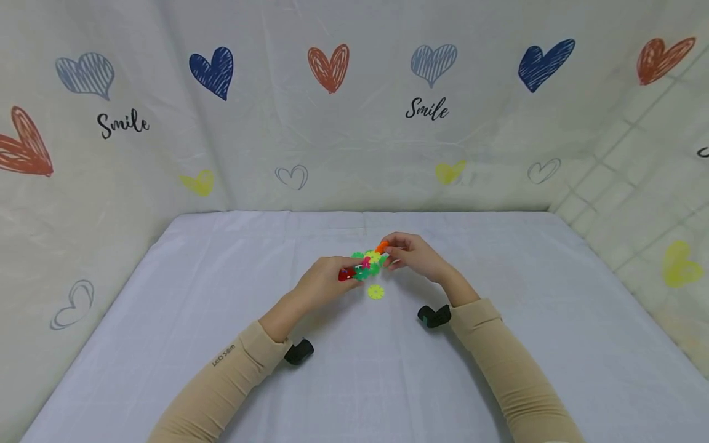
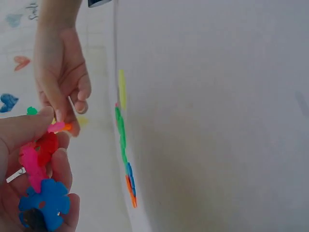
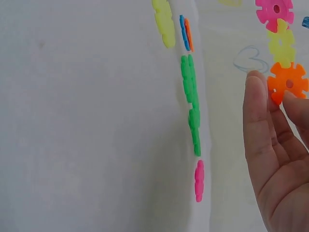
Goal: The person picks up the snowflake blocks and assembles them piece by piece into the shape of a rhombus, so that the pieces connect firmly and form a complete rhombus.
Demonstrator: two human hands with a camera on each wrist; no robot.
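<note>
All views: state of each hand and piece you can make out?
left hand: gripping several pieces, including a red piece and a blue piece
right hand: pinching
orange piece: pinched, joined to a yellow piece
loose yellow piece: flat on the table
green pieces: lying on the table

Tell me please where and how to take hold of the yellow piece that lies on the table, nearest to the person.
Probably best: pinch two opposite edges of the notched rim of the yellow piece, coming from above, on the near side. It lies thin and flat on the table, so the rim offers most grip; green pieces and the right hand are on its far side.
</note>
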